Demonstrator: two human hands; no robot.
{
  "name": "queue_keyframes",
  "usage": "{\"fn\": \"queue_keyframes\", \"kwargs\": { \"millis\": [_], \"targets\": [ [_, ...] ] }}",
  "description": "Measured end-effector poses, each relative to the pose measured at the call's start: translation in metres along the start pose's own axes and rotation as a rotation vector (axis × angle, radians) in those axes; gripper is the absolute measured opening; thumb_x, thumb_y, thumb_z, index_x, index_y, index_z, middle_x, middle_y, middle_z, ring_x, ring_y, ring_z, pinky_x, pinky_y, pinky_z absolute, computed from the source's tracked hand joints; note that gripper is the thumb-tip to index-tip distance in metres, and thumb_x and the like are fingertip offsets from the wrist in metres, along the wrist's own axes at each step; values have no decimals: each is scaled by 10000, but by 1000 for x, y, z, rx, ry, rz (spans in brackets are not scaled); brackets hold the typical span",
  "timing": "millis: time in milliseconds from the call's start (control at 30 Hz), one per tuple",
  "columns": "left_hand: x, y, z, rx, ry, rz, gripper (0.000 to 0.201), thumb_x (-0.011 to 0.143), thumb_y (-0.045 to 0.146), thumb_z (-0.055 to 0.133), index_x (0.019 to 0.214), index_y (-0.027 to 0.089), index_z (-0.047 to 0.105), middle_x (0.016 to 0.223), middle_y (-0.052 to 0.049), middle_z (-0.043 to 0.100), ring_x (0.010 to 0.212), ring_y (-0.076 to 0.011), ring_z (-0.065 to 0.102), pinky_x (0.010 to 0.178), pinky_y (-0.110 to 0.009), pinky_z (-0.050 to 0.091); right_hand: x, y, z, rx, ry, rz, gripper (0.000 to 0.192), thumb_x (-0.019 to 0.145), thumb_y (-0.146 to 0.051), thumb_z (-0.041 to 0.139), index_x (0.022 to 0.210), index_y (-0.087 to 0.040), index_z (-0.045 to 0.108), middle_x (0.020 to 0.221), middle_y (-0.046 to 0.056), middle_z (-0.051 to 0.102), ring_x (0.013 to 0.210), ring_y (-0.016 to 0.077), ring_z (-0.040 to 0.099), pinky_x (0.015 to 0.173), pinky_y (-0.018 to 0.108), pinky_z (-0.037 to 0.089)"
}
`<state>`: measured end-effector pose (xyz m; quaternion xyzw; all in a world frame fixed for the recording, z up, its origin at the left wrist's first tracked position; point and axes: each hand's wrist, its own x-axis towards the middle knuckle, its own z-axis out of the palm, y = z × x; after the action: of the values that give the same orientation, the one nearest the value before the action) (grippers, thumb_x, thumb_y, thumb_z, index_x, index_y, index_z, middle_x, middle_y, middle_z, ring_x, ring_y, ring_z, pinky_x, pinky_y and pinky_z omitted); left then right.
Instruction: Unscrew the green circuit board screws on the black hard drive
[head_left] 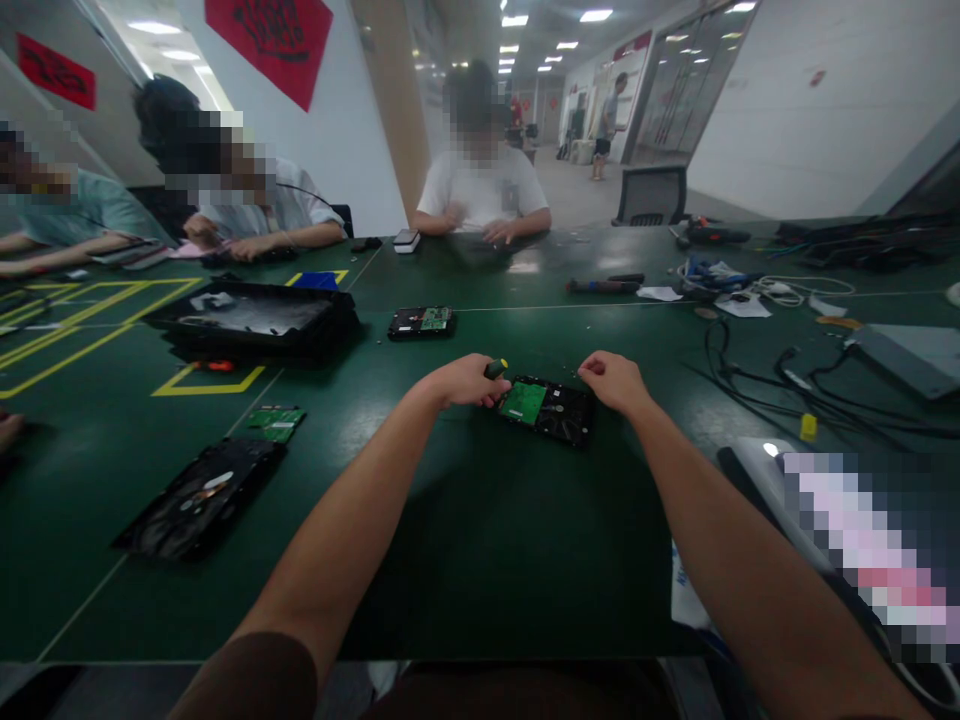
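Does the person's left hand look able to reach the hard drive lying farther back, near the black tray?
Probably yes: nothing visible stands between the left hand and that hard drive. The hand holds a yellow-tipped tool, though, which might hamper grasping.

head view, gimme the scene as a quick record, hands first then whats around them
left hand: left hand grips a dark tool handle with a yellow end
right hand: right hand, fingertips close together; whether they hold anything is too small to tell
between hands: black unit with a green board, flat on the table
left side: another black unit, a green board at its far end
beyond left hand: smaller-looking black unit
right side: loose black cables
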<state>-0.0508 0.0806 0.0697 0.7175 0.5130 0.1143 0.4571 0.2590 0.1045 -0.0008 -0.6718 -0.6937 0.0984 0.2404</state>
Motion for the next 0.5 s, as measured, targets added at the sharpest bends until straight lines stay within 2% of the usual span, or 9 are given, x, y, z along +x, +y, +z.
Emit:
{"fn": "queue_keyframes", "kwargs": {
  "millis": [233, 367, 500],
  "targets": [
    [3, -1, 4, -88, -16, 3, 190, 953, 327, 640, 961, 138, 659, 917, -89, 739, 793, -171, 714, 766, -315, 600, -3, -2, -5, 59, 116, 53, 158, 894, -310, 644, 939, -189, 734, 884, 53, 775, 799, 191, 709, 782, 327, 520],
    [5, 0, 6, -83, 3, -23, 184, 961, 313, 636, 927, 134, 661, 898, -99, 742, 781, -179, 726, 742, -312, 611, -9, -16, -13, 138, 205, -7, 115, 838, -301, 691, 880, -202, 731, 843, 35, 773, 775, 187, 708, 772, 321, 521],
    [4, 3, 9, -53, 18, -54, 157, 957, 272, 651, 917, 122, 673, 850, -98, 750, 780, -182, 742, 748, -304, 618, -13, -27, -16, 243, 160, -81, 136, 840, -320, 706, 907, -210, 749, 847, 29, 784, 760, 180, 720, 757, 317, 538]
  ]
}}
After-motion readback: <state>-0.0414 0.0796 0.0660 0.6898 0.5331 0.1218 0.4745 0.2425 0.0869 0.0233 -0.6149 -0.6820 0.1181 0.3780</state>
